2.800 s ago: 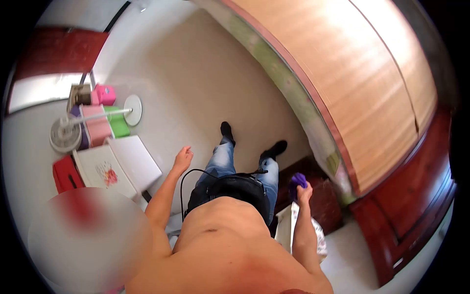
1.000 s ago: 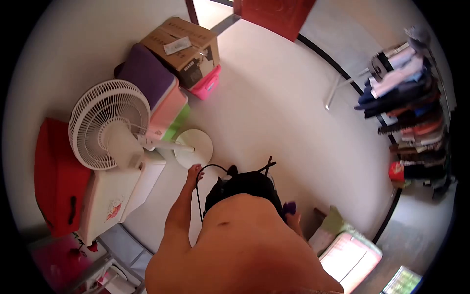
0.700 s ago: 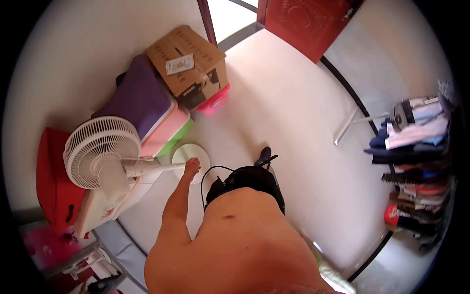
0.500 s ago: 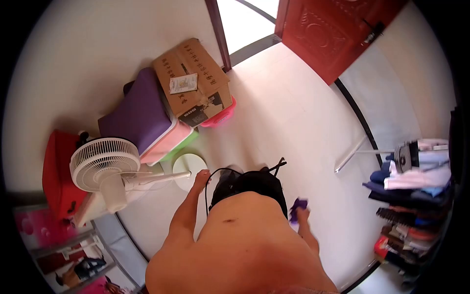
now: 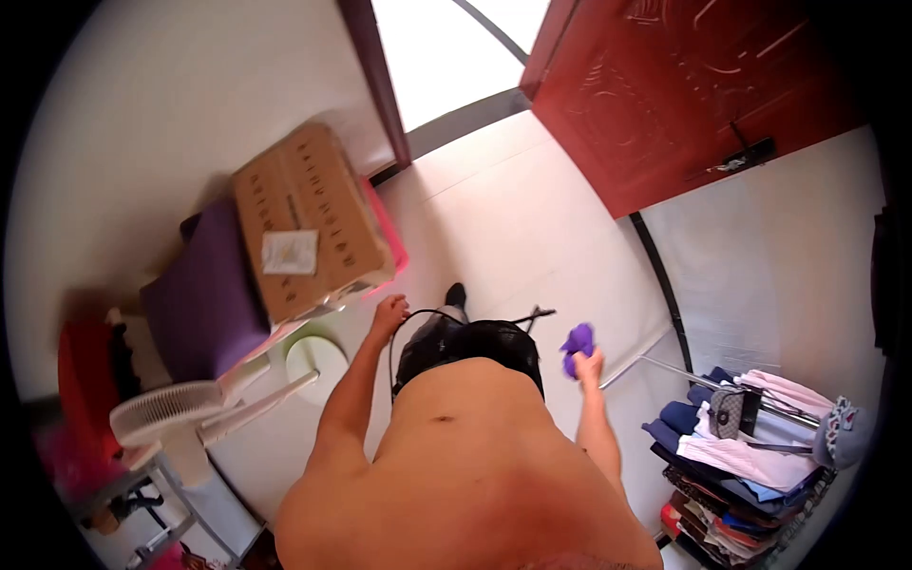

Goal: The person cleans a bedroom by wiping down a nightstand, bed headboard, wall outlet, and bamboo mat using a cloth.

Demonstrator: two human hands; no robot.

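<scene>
My right hand (image 5: 588, 365) is closed around a bunched purple cloth (image 5: 578, 342), held out to the right of my body above the floor. On the other side, my left hand (image 5: 390, 313) hangs at hip height with loosely bent fingers and nothing visible in it. A black cord (image 5: 427, 313) loops from my dark shorts (image 5: 475, 344) close beside that hand; whether they touch I cannot tell. One dark shoe (image 5: 457, 295) shows ahead of the shorts.
Left stand a cardboard box (image 5: 313, 204), a purple-lidded bin (image 5: 204, 294) and a white fan (image 5: 166, 413) on a round base (image 5: 316, 369). A red door (image 5: 655, 95) stands open ahead. Clothes (image 5: 750, 456) hang on a rack at right, with a bag (image 5: 733, 413).
The view has shifted forward; the box and fan sit lower and further left, and the clothes rack sits closer. My right hand has swung forward with the purple cloth. One foot has stepped ahead.
</scene>
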